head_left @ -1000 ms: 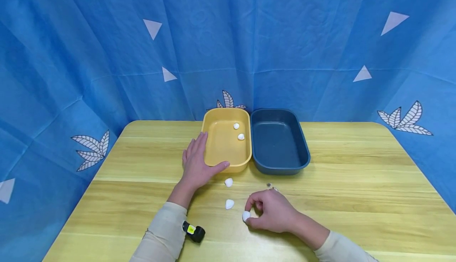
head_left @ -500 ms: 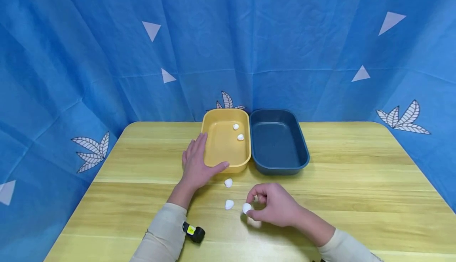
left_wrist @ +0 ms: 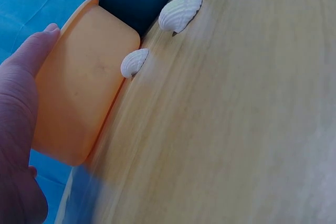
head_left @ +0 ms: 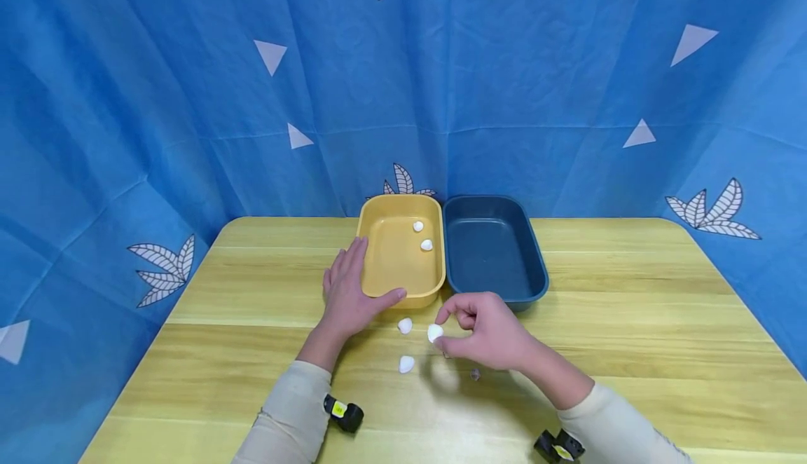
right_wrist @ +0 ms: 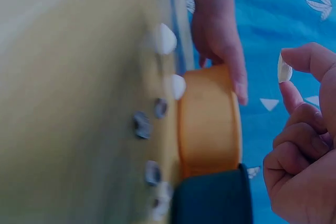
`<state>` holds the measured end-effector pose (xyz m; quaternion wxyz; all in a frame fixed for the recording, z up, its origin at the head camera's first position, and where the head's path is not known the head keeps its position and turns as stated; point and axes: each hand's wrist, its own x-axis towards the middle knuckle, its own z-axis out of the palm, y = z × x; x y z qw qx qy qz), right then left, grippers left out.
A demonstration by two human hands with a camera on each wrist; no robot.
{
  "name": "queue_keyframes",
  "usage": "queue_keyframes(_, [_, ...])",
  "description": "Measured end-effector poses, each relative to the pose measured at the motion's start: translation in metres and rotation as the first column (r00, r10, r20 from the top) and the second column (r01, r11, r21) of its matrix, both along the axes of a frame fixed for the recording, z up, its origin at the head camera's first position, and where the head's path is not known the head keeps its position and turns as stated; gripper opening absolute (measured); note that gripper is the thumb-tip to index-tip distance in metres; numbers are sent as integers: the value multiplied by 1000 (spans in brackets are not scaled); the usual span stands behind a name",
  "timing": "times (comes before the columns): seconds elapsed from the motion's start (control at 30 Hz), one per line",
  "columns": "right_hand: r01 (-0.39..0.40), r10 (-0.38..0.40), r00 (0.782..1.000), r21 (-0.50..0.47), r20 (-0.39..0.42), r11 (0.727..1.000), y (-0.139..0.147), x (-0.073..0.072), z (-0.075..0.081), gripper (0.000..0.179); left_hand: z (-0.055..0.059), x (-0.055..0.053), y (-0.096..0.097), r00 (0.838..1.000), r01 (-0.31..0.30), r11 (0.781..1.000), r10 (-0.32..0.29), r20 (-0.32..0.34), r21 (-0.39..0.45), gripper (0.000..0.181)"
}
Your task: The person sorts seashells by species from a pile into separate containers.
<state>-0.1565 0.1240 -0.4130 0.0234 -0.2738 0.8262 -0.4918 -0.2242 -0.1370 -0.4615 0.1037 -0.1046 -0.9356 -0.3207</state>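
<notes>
My right hand [head_left: 487, 332] pinches a white seashell [head_left: 435, 333] between thumb and index finger, above the table in front of the yellow bin [head_left: 394, 268]; the other fingers curl into the palm. At the bin's left front corner rests my left hand [head_left: 349, 290], its fingers extended along the left side and its thumb [left_wrist: 39, 48] at the front rim. Two white shells lie on the table before the bin, the nearer shell [head_left: 406, 364] and the farther shell [head_left: 405, 326]. Inside the bin are two more, a small shell [head_left: 418, 226] and another shell [head_left: 426, 245].
A dark blue bin [head_left: 492, 254] stands against the yellow bin's right side. Several small greyish pieces, blurred in the right wrist view, lie on the table, among them a grey piece [right_wrist: 142, 124]. Behind the table [head_left: 630, 324] hangs a blue curtain [head_left: 536, 85].
My right hand has lifted the white seashell off the table and moved it forward toward the bins. Small pieces behind that hand have come into view. My left hand has stayed at the yellow bin.
</notes>
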Motion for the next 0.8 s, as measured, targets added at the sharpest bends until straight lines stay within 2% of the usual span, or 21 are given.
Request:
queue_keyframes(0.5, [93, -96, 992, -36, -85, 995, -16, -40, 30, 18, -1, 0, 0, 1000, -5, 1000, 5, 17, -4, 118])
queue_keyframes(0.8, [129, -138, 981, -66, -139, 989, -29, -67, 38, 16, 0, -1, -1, 1000, -2, 1000, 3, 26, -13, 119])
